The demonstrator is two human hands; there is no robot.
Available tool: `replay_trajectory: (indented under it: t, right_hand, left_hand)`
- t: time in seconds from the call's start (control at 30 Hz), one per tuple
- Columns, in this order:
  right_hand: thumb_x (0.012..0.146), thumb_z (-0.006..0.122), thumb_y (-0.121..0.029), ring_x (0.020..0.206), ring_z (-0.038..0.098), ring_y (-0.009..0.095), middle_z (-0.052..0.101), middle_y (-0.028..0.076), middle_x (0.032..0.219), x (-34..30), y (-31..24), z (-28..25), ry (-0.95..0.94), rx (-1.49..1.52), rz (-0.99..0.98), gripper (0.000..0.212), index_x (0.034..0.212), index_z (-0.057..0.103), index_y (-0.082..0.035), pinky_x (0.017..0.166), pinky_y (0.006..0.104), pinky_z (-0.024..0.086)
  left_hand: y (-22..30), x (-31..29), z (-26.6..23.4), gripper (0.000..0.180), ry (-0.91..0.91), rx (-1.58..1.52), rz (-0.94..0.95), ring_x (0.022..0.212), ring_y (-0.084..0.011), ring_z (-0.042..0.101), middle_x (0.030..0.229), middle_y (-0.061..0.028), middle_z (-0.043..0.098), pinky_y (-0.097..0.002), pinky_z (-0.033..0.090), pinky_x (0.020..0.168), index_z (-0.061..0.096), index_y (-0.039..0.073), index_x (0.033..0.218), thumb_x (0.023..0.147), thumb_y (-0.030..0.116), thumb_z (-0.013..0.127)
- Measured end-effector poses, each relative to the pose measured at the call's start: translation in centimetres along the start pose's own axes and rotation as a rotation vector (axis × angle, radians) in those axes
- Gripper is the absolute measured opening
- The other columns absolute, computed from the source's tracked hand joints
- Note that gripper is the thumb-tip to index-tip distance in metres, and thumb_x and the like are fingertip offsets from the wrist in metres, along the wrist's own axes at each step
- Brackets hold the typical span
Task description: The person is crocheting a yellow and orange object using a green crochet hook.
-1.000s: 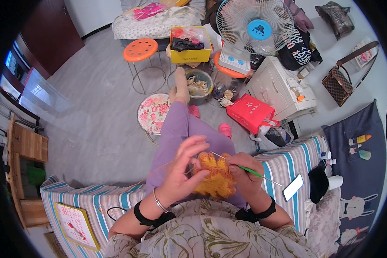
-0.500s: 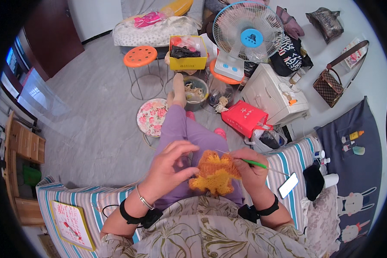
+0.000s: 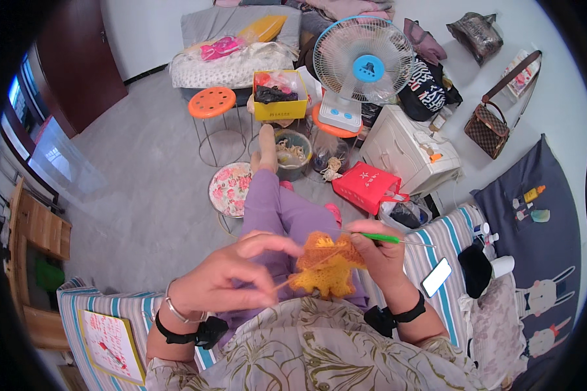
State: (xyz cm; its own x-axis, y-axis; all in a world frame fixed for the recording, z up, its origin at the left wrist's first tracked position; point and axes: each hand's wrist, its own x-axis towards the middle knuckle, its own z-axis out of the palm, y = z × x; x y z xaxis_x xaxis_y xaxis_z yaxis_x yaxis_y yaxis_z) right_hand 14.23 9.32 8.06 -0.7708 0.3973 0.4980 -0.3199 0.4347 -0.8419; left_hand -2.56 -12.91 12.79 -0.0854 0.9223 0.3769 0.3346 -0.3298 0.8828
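Note:
My right hand (image 3: pixel 379 253) grips a crochet hook (image 3: pixel 379 238) with a green handle, its metal shaft pointing right. The same fingers hold the edge of a small crocheted piece (image 3: pixel 329 274), orange above and yellow below, with a lobed outline. A strand of orange yarn (image 3: pixel 300 276) runs slantwise across the piece to my left hand (image 3: pixel 225 277). There the lower fingertips come together on the strand, while the index finger stretches toward the piece. The work hangs above my lap in purple trousers (image 3: pixel 284 202).
I sit on a striped sofa cover (image 3: pixel 434 244) with a phone (image 3: pixel 436 277) at my right and a written board (image 3: pixel 113 345) at my left. Ahead are a floral stool (image 3: pixel 231 189), an orange stool (image 3: pixel 212 102), a bucket (image 3: pixel 292 156), a fan (image 3: pixel 365 65) and a red bag (image 3: pixel 365 186).
My left hand has moved left and down from the piece, drawing the orange strand out across it. The hook has turned flatter in my right hand. The whole view has shifted slightly.

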Motion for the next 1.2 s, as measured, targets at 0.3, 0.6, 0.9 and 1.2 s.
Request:
replay_trajectory:
  t: [0.3,0.6,0.9,1.2]
  right_hand:
    - [0.081,0.065,0.001,0.064,0.062,0.017,0.067,0.009,0.082,0.6,-3.4,-1.3,-0.078,-0.107,-0.188,0.020,0.100,0.063,-0.003,0.056,0.0253,0.047]
    - [0.077,0.068,-0.003,0.058,0.060,0.021,0.063,0.008,0.072,2.3,-5.7,-3.6,-0.236,-0.201,-0.224,0.017,0.093,0.068,-0.005,0.051,0.0289,0.044]
    - [0.078,0.068,-0.006,0.058,0.058,0.022,0.062,0.009,0.074,3.5,-3.1,-3.6,-0.121,-0.342,-0.208,0.018,0.096,0.066,-0.006,0.050,0.0302,0.042]
    - [0.082,0.064,-0.003,0.064,0.061,0.020,0.065,0.009,0.079,3.4,-2.3,-1.4,-0.178,-0.185,-0.107,0.015,0.096,0.065,-0.004,0.056,0.0280,0.046]
  left_hand:
    - [0.3,-0.5,-0.2,0.028,-0.230,-0.527,0.448,0.119,-0.0425,0.044,0.131,-0.0301,0.044,-0.0528,0.038,0.092,0.072,0.004,0.081,0.087,0.029,0.062]
    - [-7.4,-2.2,3.7,0.040,0.447,-0.923,-0.447,0.117,-0.0349,0.050,0.128,-0.0202,0.045,-0.0399,0.060,0.067,0.046,0.002,0.123,0.096,0.032,0.046]
    - [-3.2,2.0,7.4,0.046,0.327,-0.518,-0.085,0.128,-0.0332,0.036,0.143,-0.0148,0.028,-0.0454,0.055,0.077,0.045,0.008,0.130,0.094,0.035,0.050]
    - [1.1,6.9,3.4,0.023,0.410,-0.732,0.568,0.121,-0.0324,0.044,0.129,-0.0165,0.048,-0.0466,0.041,0.095,0.059,0.011,0.109,0.091,0.025,0.052]
